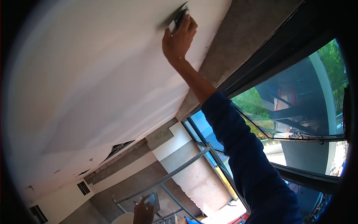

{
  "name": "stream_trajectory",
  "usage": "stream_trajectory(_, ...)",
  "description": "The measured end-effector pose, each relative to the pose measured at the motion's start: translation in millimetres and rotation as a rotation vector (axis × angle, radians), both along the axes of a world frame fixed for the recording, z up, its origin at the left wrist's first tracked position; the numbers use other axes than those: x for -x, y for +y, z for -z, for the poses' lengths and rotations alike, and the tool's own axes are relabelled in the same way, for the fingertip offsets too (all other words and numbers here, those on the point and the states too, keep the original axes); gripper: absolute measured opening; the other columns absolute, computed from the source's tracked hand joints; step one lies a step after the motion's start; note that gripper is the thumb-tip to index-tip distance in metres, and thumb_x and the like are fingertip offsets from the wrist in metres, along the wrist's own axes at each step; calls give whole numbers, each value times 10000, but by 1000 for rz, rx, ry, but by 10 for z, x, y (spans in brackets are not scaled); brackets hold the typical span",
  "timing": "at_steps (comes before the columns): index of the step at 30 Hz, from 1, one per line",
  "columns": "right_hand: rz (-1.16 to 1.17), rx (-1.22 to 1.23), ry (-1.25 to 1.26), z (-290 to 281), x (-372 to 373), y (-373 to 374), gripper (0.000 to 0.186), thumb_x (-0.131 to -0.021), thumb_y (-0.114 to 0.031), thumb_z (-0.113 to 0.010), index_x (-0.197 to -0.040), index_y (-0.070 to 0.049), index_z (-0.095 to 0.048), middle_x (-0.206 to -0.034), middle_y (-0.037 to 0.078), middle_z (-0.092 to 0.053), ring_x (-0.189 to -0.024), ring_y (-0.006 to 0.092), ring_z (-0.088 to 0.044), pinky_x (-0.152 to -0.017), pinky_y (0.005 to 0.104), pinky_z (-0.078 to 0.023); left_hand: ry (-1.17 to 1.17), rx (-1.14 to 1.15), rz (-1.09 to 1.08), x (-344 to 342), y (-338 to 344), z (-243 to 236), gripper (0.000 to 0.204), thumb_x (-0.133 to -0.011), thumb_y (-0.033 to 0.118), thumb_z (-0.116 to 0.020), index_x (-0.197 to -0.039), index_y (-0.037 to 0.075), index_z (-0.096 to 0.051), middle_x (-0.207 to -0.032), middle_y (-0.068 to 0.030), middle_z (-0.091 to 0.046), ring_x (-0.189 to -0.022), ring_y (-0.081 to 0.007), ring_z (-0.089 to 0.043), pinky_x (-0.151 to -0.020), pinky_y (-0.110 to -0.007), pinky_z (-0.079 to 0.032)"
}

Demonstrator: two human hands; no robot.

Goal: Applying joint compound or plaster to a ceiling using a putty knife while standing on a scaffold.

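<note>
My right hand [179,37] reaches up, its arm in a dark blue sleeve, and is shut on a flat filling knife [178,19]. The blade is pressed flat to the white ceiling [93,74], close to where the white coat ends at a bare grey concrete strip [238,41]. My left hand [143,213] is low at the bottom edge and grips a small grey flat plate [153,201], held upright. What lies on the plate cannot be made out.
A metal scaffold rail [175,172] runs across below me. Large dark-framed windows [298,100] fill the right side, with trees outside. Grey and white wall panels [194,171] stand ahead, vents [82,187] sit in the far wall, and a white rounded object [123,218] shows at the bottom edge.
</note>
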State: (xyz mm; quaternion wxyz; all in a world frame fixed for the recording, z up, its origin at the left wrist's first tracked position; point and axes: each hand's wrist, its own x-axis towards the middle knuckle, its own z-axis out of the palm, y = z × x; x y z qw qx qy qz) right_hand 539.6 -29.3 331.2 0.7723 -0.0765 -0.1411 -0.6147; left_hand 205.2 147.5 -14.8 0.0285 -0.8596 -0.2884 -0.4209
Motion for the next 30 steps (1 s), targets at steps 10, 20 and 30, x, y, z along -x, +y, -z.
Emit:
stream_trajectory(10,11,16,-84,417,-1043,-590,421,-852,-87,-401,-1247,58,-413,-1168,256,-459,-1031,381,-505,-878,432,-408,150,-16,-10,98,215,324,422,-888,244,-471,-1220,-16,-464,-996,-291,-580,-941,-425,-559,-804,-480,-428)
stream_trajectory(20,-123,134,4,83,-1880,-917,493,-827,-88,-427,-1294,46,-341,-1177,273,-430,-1079,424,-468,-946,475,-381,101,33,-43,112,78,205,401,-885,262,-466,-1189,2,-490,-901,-276,-600,-843,-419,-585,-734,-455,-454)
stream_trajectory(30,20,-4,83,28,-685,-331,632,-717,-9,-629,-1282,9,-346,-1213,209,-369,-1070,386,-448,-842,469,-426,40,122,7,349,291,358,383,-903,264,-453,-1158,-16,-510,-907,-244,-618,-820,-377,-602,-720,-450,-465)
